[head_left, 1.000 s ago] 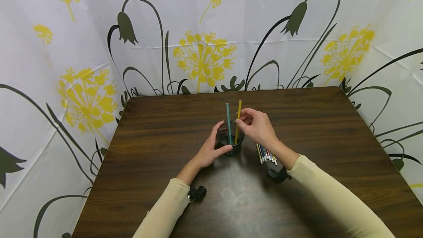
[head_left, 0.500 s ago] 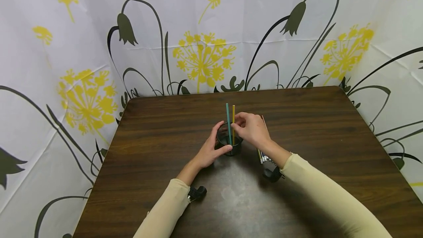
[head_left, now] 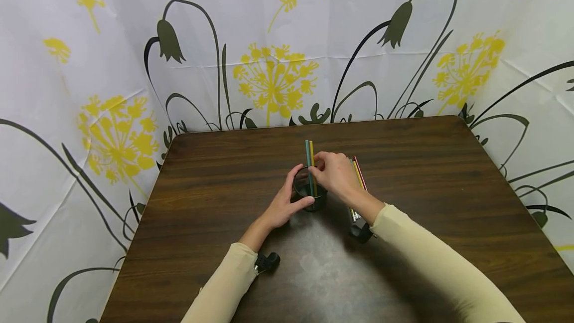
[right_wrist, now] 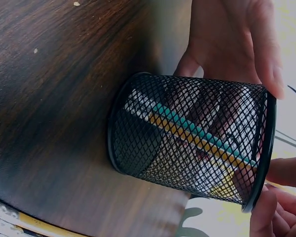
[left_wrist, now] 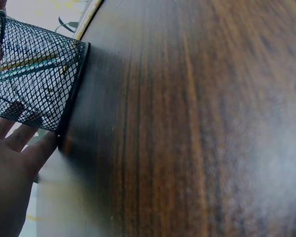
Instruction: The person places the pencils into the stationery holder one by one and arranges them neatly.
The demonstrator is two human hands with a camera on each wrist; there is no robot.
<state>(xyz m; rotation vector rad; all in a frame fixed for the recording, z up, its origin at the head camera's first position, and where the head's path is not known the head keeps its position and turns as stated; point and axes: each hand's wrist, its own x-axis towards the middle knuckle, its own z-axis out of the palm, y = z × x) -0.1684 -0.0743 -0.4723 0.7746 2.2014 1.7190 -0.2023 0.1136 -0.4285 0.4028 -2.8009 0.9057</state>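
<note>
A black mesh pencil cup (head_left: 318,205) stands upright on the table, with my left hand (head_left: 281,207) curled round its left side, thumb on the near wall. In the right wrist view, the left thumb lies at the rim of the cup (right_wrist: 207,168). A teal pencil (head_left: 308,152) and a yellow pencil (head_left: 312,150) stand side by side inside, both sticking out well above the rim. My right hand (head_left: 337,175) pinches the yellow pencil between thumb and fingers just above the rim. Through the mesh, the pencils' white eraser ends show near the cup's bottom.
Several more pencils (head_left: 361,175) lie on the dark wooden table (head_left: 215,183) right of the cup, partly covered by my right forearm. Black wrist devices (head_left: 267,262) hang at both cuffs. A flower-patterned curtain (head_left: 269,24) rises behind the table.
My right hand has moved left with the yellow pencil, bringing it from the cup's right side to right beside the teal one. The left hand and cup stay put.
</note>
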